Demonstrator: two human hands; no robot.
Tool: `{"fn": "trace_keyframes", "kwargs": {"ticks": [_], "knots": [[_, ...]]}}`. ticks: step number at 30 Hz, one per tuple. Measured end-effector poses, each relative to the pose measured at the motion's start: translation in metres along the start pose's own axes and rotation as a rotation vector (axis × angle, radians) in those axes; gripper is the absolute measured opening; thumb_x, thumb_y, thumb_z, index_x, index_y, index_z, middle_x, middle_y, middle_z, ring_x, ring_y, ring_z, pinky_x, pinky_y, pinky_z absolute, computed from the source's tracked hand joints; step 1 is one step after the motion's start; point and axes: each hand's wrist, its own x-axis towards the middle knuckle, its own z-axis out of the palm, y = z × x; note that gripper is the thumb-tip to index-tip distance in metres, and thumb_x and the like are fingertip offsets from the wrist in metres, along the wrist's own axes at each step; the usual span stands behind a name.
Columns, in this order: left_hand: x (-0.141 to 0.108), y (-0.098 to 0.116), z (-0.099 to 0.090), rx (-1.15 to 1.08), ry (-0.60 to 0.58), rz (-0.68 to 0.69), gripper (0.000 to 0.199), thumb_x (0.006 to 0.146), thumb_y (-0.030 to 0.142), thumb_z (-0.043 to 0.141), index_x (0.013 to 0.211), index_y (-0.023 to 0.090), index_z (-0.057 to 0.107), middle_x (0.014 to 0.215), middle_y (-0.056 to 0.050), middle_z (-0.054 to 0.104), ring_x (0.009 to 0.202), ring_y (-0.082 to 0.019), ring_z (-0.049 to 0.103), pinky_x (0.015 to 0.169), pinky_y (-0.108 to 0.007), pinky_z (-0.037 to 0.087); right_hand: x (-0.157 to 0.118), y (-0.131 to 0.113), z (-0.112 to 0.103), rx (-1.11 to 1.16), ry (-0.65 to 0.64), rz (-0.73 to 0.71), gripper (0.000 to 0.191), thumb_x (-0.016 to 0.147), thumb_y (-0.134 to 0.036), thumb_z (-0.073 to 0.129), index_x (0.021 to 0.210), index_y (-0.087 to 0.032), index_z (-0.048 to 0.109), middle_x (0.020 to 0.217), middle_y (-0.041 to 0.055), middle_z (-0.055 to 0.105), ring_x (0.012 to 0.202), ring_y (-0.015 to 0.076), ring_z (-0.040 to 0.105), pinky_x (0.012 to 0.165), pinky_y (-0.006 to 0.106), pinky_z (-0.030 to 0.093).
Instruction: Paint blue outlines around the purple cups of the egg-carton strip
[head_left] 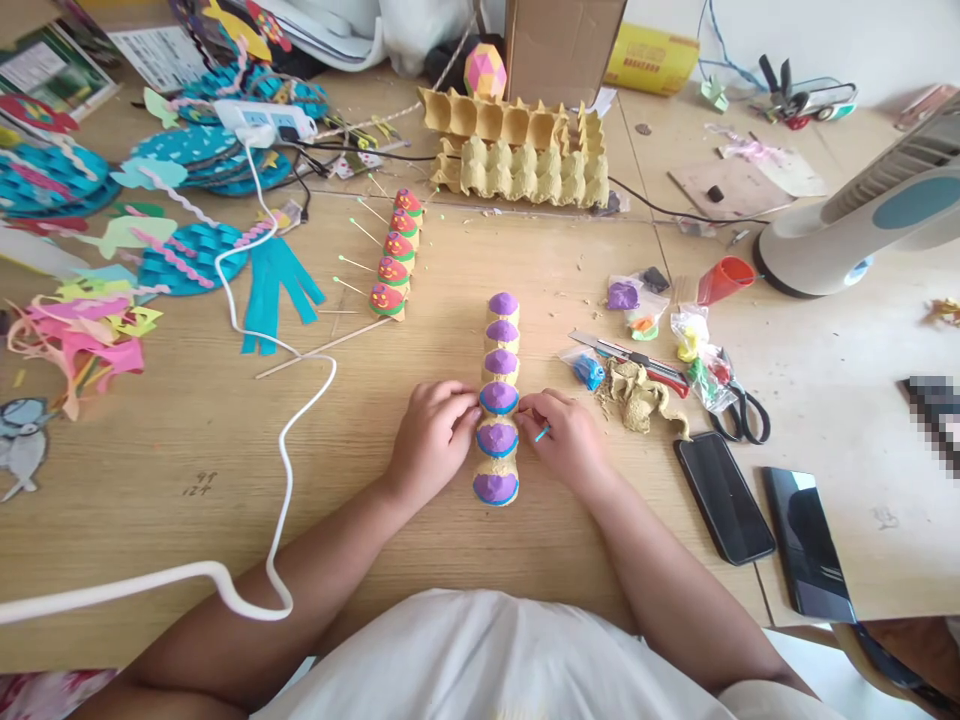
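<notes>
A strip of egg carton [499, 465] with several bumps capped in purple clay lies lengthwise before me. Blue edging shows under the nearest three caps. At its left side, my left hand [437, 437] rests with curled fingers touching the carton near the fourth cap. My right hand [564, 432] is on the other side, fingers pinched on a thin blue clay strip [543, 433], its fingertips against the strip of carton. What is between my left fingertips, if anything, is too small to see.
A red-and-green carton caterpillar [394, 268] stands behind, left. White cable [283, 450] crosses the left side. To the right are a utility knife [630, 358], scissors [742, 410], clay bags [691, 335], two phones [724, 497] and a red cup [726, 281]. Egg cartons [534, 172] lie at the back.
</notes>
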Motion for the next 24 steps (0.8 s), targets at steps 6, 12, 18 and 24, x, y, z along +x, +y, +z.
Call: {"fn": "trace_keyframes", "kwargs": {"ticks": [6, 12, 18, 24], "knots": [[-0.001, -0.008, 0.004, 0.255, 0.001, 0.068, 0.016, 0.101, 0.025, 0.06, 0.101, 0.022, 0.076, 0.117, -0.012, 0.071, 0.112, -0.031, 0.058, 0.1, -0.048, 0.048, -0.002, -0.002, 0.0, -0.255, -0.066, 0.007, 0.015, 0.101, -0.029, 0.064, 0.106, -0.024, 0.078, 0.097, 0.0062, 0.075, 0.09, 0.0228, 0.069, 0.086, 0.036, 0.044], [-0.002, -0.009, 0.006, 0.246, 0.033, 0.046, 0.008, 0.098, 0.024, 0.066, 0.105, 0.022, 0.07, 0.119, -0.012, 0.068, 0.116, -0.032, 0.057, 0.103, -0.05, 0.047, -0.004, 0.004, -0.016, -0.475, 0.407, 0.169, 0.024, 0.102, -0.034, 0.058, 0.116, -0.027, 0.076, 0.118, 0.0119, 0.069, 0.111, 0.0313, 0.062, 0.097, 0.045, 0.041], [-0.002, -0.004, 0.006, 0.201, 0.102, 0.059, 0.009, 0.097, 0.02, 0.064, 0.106, 0.022, 0.062, 0.117, -0.013, 0.067, 0.119, -0.032, 0.059, 0.105, -0.051, 0.046, 0.006, 0.031, -0.024, -0.534, 0.448, 0.352, 0.036, 0.098, -0.04, 0.062, 0.129, -0.024, 0.069, 0.13, 0.0177, 0.067, 0.115, 0.0387, 0.054, 0.097, 0.053, 0.037], [0.0, -0.003, 0.004, 0.094, 0.112, 0.09, 0.022, 0.096, 0.015, 0.062, 0.117, 0.024, 0.061, 0.121, -0.01, 0.07, 0.122, -0.029, 0.06, 0.11, -0.049, 0.044, 0.006, 0.026, -0.022, -0.5, 0.404, 0.25, 0.032, 0.099, -0.035, 0.058, 0.128, -0.024, 0.069, 0.122, 0.0149, 0.073, 0.109, 0.0354, 0.056, 0.091, 0.047, 0.038]]}}
